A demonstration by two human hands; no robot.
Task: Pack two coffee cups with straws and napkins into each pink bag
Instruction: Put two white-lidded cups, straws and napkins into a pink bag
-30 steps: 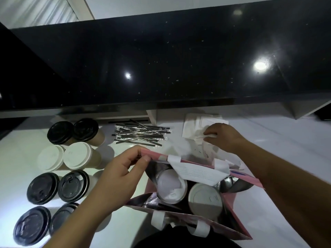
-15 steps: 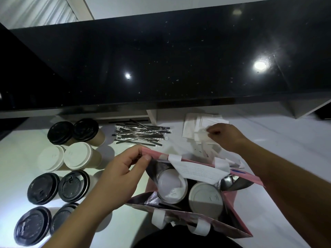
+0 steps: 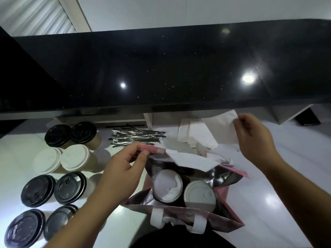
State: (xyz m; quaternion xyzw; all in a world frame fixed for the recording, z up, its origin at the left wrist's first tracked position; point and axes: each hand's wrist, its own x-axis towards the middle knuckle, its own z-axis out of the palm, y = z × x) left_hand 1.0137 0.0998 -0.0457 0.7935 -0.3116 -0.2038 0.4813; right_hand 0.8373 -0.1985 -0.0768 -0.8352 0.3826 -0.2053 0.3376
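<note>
The left hand [image 3: 121,174] pinches the far rim of the open pink paper bag with white handles [image 3: 231,197], thumb and forefinger closed on the edge, holding its mouth wide. Inside, two white-lidded paper coffee cups [image 3: 184,191] stand side by side, touching or nearly so, and a white folded napkin [image 3: 191,161] lies across the bag's far edge, above the cups.

The right hand [image 3: 254,138] is raised beyond the bag, fingertips pinching the corner of a thin white paper napkin [image 3: 222,126] that hangs lifted off the loose pile of white napkins [image 3: 195,138] on the white counter [image 3: 268,185]. Whether it holds one sheet or two, the view is too soft to say.

Left of the napkin pile sits a heap of black straws in clear wrappers [image 3: 136,136], just behind the left hand's fingers. Farther left, more paper cups stand in pairs: two with black lids [image 3: 69,135] at the back, two with white lids [image 3: 62,161], then four more black-lidded cups [image 3: 44,206] nearer. A glossy black raised ledge [image 3: 161,68] runs across behind everything.
</note>
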